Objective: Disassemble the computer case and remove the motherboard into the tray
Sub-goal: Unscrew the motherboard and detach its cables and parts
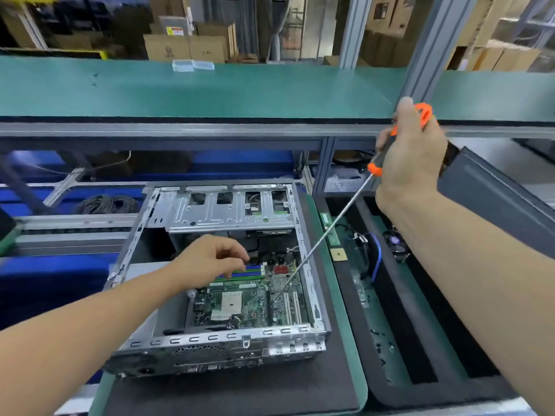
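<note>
The open computer case (pixel 216 274) lies on its side on a dark mat, its side panel off and its rear port panel turned toward the person. Inside the case, in the near right part, the green motherboard (pixel 249 298) sits flat on the case floor, with blue and green memory slots along its far edge and a bare processor socket near its middle. At the far end of the case a silver drive cage (pixel 228 208) spans the full width. The left hand (pixel 210 259) reaches into the case just above the far left corner of the motherboard, fingers loosely curled and pinched toward each other over the memory slots; whether they hold anything cannot be told. The right hand (pixel 411 157) is raised well above and to the right of the case, closed around the orange and black handle of a long screwdriver (pixel 330 226), whose thin metal shaft slants down leftward into the case, its tip at the motherboard near the small finned heatsink. Right of the case stands the tray (pixel 399 370), dark with green-edged dividers, holding a blue cable, a small fan and scattered screws.
</note>
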